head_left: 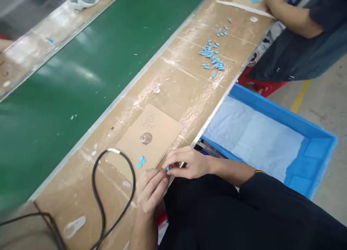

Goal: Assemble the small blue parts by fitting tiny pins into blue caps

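My left hand [152, 188] and my right hand [187, 162] meet at the bench's near edge, fingertips pinched together. Between them shows a small blue piece [168, 168], mostly covered by the fingers, so its exact kind is unclear. Just beyond lies a flat cardboard sheet [165, 125] on the bench. On it are several small blue discs [141, 159], a clear blob-like lump [145, 138] and a scatter of tiny dark bits [148, 120].
A black cable [93, 181] loops over the bench at left, near a translucent plastic piece [75, 227]. Small blue parts [213, 55] lie piled farther along. A green conveyor belt [81, 69] runs alongside. At right are a blue bin [322, 149] and another person's arm [295, 18].
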Available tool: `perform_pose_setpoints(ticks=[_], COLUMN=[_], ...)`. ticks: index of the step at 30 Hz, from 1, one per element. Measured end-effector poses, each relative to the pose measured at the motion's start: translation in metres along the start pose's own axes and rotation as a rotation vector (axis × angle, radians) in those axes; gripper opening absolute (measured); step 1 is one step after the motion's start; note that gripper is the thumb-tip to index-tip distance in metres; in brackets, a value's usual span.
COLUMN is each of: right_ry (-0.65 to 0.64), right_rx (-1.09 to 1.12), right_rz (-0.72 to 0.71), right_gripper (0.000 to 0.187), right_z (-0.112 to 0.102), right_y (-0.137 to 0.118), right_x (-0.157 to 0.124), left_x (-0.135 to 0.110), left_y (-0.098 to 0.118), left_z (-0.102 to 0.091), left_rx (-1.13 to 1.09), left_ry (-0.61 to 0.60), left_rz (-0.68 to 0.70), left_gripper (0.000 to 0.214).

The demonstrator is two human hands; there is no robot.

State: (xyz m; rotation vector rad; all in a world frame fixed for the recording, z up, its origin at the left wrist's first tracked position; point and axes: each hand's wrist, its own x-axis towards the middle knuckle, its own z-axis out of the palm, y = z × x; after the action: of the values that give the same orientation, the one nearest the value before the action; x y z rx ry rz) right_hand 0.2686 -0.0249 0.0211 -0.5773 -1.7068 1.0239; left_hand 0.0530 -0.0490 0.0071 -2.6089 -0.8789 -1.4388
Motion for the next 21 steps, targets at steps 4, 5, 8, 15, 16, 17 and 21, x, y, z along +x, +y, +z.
perform_pose_setpoints(ticks=[4, 5, 8, 15, 16, 17, 21], right_ry=[0.375, 0.535, 0.998, 1.193, 1.176, 1.157, 1.07], right_rx=[-0.191, -0.27, -0.356, -0.369, -0.38, -0.396, -0.504], right_rz=[0.081, 0.159, 0.56, 0.993, 1.019, 1.049, 1.161], right_gripper=[0.013, 0.013, 0.026, 0.041, 0.039, 0.036, 0.02], right_z=[-0.062, -0.085, -0.16, -0.274, -0.285, -0.295, -0.33], right_y=[0.019, 0.03, 0.069, 0.151, 0.161, 0.172, 0.209], right_x=[-0.063, -0.083, -0.141, -0.177, -0.172, -0.166, -0.145], left_x=[0.012, 0.015, 0.021, 0.016, 0.016, 0.016, 0.017], left_y=[0.015, 0.017, 0.021, 0.021, 0.021, 0.022, 0.023], left_z=[0.023, 0.028, 0.042, 0.057, 0.058, 0.058, 0.059], left_rx=[-0.071, -0.077, -0.024, 0.145, 0.158, 0.168, 0.197], left_ry=[-0.147, -0.226, -0.422, -0.567, -0.584, -0.599, -0.644], left_rz=[0.018, 0.02, 0.035, 0.075, 0.077, 0.078, 0.063], left_gripper=[0.044, 0.039, 0.027, 0.022, 0.022, 0.023, 0.024])
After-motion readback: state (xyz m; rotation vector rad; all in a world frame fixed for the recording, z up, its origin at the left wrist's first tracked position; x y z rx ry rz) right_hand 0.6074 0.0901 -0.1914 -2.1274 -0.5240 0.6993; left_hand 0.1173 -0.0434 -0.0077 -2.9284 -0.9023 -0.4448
